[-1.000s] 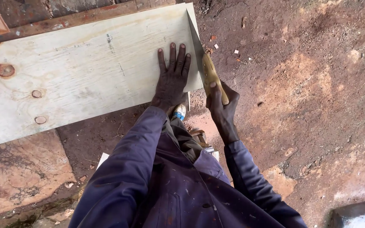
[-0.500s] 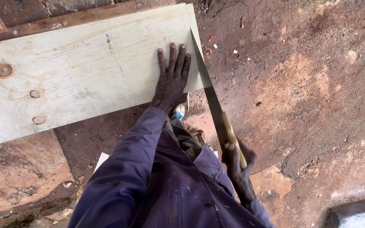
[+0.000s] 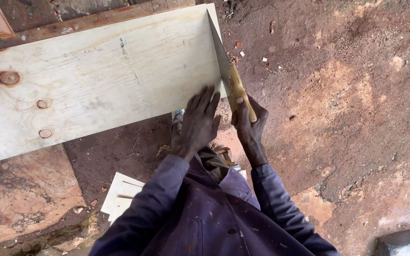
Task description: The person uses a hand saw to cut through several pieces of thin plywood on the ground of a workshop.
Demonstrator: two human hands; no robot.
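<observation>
Item: pale plywood board (image 3: 96, 80), right end over the dirt ground (image 3: 347, 118); left hand (image 3: 199, 121) pressed flat, fingers spread, at its near right corner; right hand (image 3: 248, 124) gripping handsaw (image 3: 231, 78) (best kept square, strokes long).

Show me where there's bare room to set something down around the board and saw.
Free: the board left of the left hand, up to the knots; the bare dirt right of the saw. Crowded: the board's right end, where the right hand grips the saw beside the left hand.
</observation>
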